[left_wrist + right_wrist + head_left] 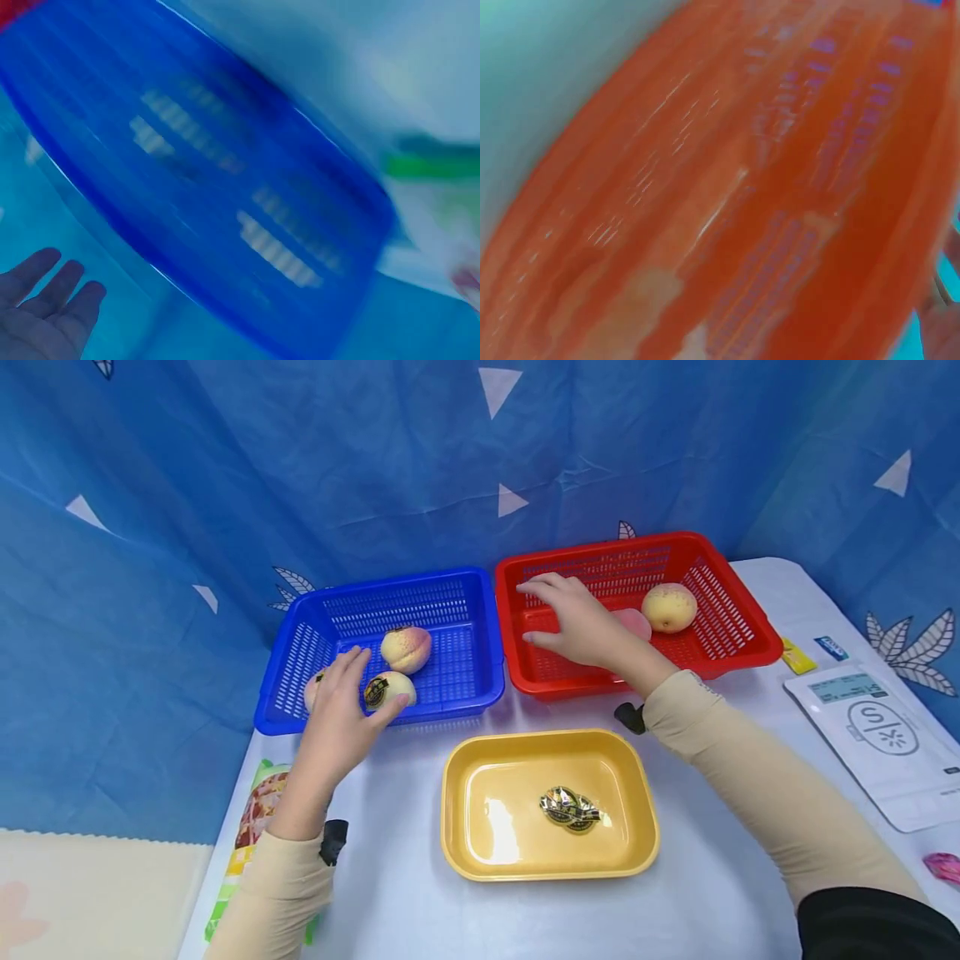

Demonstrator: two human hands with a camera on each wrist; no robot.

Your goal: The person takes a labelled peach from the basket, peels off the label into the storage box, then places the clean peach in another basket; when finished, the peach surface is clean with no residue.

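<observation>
"Position of the left hand (337,718)?"

"Over the near left part of the blue basket (453,660), its thumb standing apart from its fingers. The stickered peach (393,691) shows between them, the thumb overlapping its right edge in the head view; whether skin meets fruit, one cannot tell."

"Other fruit in there?"

"Two more. The rosy peach (407,650) sits just behind the stickered one, and the half-hidden peach (310,695) shows at the left, partly behind the fingers."

"And the right hand (577,622)?"

"Above the left part of the red basket (551,687), thumb and fingers spread well apart, gripping nothing. The pink fruit (636,622) is partly covered by that hand; the yellow peach (670,608) lies just beside it, farther right."

"Nearer the person?"

"The yellow tray (480,768) on the white table (397,877), with dark stickers (570,810) right of its middle. The flat scale (885,743) lies off to the right; the colourful packet (258,810), at the left, is partly covered by the left sleeve (277,885)."

"Wrist views?"

"Both blurred. The left one shows fingers beyond the blue rim; the right one, mostly red plastic, with part of a hand at its right edge."
</observation>
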